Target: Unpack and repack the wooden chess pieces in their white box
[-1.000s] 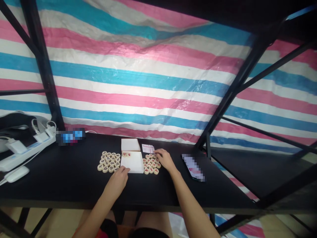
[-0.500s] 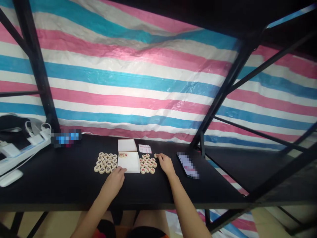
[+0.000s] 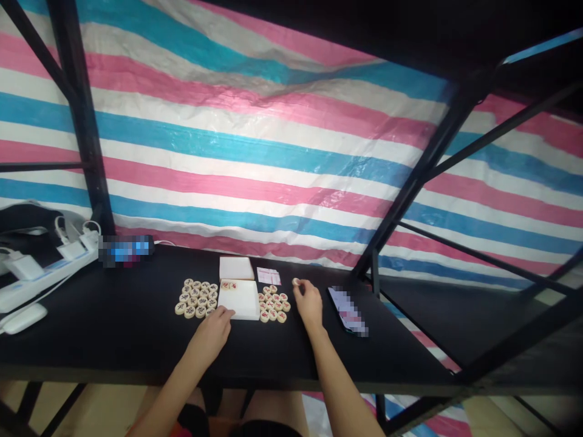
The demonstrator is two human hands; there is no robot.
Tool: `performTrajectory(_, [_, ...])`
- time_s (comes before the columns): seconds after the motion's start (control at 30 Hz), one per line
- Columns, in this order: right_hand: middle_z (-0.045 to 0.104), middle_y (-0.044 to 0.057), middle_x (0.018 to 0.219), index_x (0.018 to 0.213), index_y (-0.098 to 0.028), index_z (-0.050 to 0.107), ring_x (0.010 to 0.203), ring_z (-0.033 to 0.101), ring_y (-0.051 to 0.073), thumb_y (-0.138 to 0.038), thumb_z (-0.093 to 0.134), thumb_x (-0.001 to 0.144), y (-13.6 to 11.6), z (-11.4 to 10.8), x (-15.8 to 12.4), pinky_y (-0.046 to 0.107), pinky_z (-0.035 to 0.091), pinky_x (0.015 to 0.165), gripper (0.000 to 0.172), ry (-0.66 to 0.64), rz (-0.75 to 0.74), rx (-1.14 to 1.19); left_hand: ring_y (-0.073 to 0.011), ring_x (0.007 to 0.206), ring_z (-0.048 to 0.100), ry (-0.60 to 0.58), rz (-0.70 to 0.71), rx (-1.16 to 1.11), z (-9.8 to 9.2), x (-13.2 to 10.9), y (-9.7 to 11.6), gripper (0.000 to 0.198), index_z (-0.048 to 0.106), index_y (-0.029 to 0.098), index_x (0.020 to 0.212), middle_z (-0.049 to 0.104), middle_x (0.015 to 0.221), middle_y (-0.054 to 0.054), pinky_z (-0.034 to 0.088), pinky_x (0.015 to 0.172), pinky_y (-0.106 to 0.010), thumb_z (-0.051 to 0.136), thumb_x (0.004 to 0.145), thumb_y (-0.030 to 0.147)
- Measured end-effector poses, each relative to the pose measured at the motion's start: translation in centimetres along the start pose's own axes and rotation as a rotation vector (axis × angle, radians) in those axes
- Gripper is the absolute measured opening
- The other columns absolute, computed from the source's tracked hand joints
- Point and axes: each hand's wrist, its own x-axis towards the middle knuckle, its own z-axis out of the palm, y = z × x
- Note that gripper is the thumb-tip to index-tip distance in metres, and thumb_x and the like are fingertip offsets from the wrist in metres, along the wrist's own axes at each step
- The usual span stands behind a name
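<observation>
My right hand pinches a Chinese chess piece between thumb and fingertips, a little above or at the tabletop. To its left lie several round pieces with red characters, in loose rows. The open white box stands beside them, with two red-marked pieces at its back left. My left hand grips the box's front left corner, its fingertips partly hidden. Several pieces with dark characters sit in rows left of the box, one partly covered by that hand.
Behind the box lies its lid, with a pink and white card beside it. A phone lies at the right. A white power strip with plugs and a blurred dark device occupy the left. Black frame posts flank the table.
My right hand has moved slightly right with the piece, away from the red-marked group. The left hand stays at the box corner. The whole view has shifted slightly.
</observation>
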Motion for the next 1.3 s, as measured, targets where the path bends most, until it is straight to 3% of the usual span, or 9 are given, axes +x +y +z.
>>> performTrajectory(0.1, [0.065,0.009,0.111,0.11,-0.019,0.061,0.105,0.056,0.02,-0.027,0.041,0.093,-3.9,0.2,-0.6,0.028,0.041,0.09,0.028,-0.059,-0.23,0.047,-0.0202,0.092,0.062,-0.014,-0.006,0.02,0.1,0.2,-0.2,0.037,0.061,0.017,0.111,0.062,0.099,-0.009,0.048,0.086,-0.032,0.034,0.088,0.007])
performTrajectory(0.2, [0.07,0.004,0.098,0.102,-0.023,0.065,0.096,0.059,0.019,-0.026,0.052,0.088,-7.9,1.1,-0.8,0.026,0.042,0.086,0.019,-0.163,-0.414,0.05,-0.0199,0.093,0.062,-0.023,-0.004,0.033,0.0,0.2,-0.2,0.037,0.061,0.017,0.112,0.061,0.1,-0.009,0.048,0.085,-0.031,0.034,0.089,0.007])
performTrajectory(0.3, [0.07,0.008,0.091,0.093,-0.019,0.068,0.092,0.059,0.022,-0.021,0.053,0.086,-10.4,1.9,-0.6,0.03,0.042,0.082,0.016,-0.221,-0.474,0.013,-0.0197,0.092,0.062,-0.028,-0.001,0.026,-0.1,0.1,0.0,0.037,0.061,0.017,0.111,0.061,0.1,-0.009,0.047,0.085,-0.031,0.034,0.089,0.007])
performTrajectory(0.47, [0.069,0.013,0.097,0.093,-0.014,0.069,0.098,0.057,0.024,-0.018,0.047,0.09,-11.7,2.5,0.1,0.033,0.041,0.083,0.023,-0.265,-0.5,-0.031,-0.0192,0.091,0.061,-0.024,0.015,-0.003,-0.2,0.0,-0.1,0.038,0.061,0.017,0.111,0.061,0.099,-0.008,0.047,0.084,-0.031,0.033,0.089,0.006])
performTrajectory(0.7, [0.069,0.004,0.107,0.103,-0.023,0.068,0.101,0.058,0.017,-0.022,0.044,0.093,-10.2,1.6,0.6,0.025,0.039,0.089,0.026,-0.292,-0.497,0.006,-0.0191,0.091,0.061,-0.017,0.0,0.008,-0.1,0.0,0.1,0.037,0.061,0.018,0.112,0.062,0.099,-0.008,0.047,0.084,-0.031,0.034,0.089,0.008])
performTrajectory(0.8, [0.066,0.01,0.112,0.111,-0.018,0.065,0.105,0.057,0.019,-0.017,0.04,0.093,-7.6,0.8,1.4,0.027,0.04,0.089,0.032,-0.258,-0.376,-0.016,-0.0188,0.091,0.061,-0.011,0.001,0.005,-0.2,-0.1,0.2,0.037,0.062,0.018,0.112,0.062,0.098,-0.008,0.047,0.085,-0.031,0.034,0.09,0.009])
performTrajectory(0.87, [0.068,0.013,0.105,0.103,-0.017,0.069,0.098,0.061,0.021,-0.019,0.043,0.091,-5.8,0.5,2.1,0.028,0.042,0.083,0.03,-0.275,-0.302,-0.041,-0.0189,0.091,0.061,-0.005,0.011,0.0,-0.3,-0.1,0.3,0.036,0.062,0.017,0.113,0.062,0.098,-0.008,0.047,0.086,-0.031,0.035,0.09,0.01])
performTrajectory(0.97, [0.072,0.009,0.092,0.092,-0.021,0.073,0.089,0.065,0.021,-0.025,0.051,0.086,-4.1,0.4,3.0,0.025,0.043,0.074,0.023,-0.334,-0.25,-0.058,-0.0189,0.091,0.061,0.002,0.014,0.008,-0.2,-0.1,0.2,0.037,0.062,0.019,0.114,0.062,0.098,-0.007,0.047,0.086,-0.031,0.036,0.09,0.011])
performTrajectory(1.3, [0.073,0.008,0.085,0.084,-0.021,0.073,0.083,0.067,0.019,-0.027,0.055,0.083,-3.9,0.6,4.3,0.022,0.042,0.066,0.019,-0.403,-0.252,-0.063,-0.019,0.091,0.061,0.03,0.024,0.025,0.2,-0.2,0.0,0.033,0.063,0.019,0.111,0.062,0.098,-0.007,0.047,0.085,-0.031,0.037,0.091,0.012])
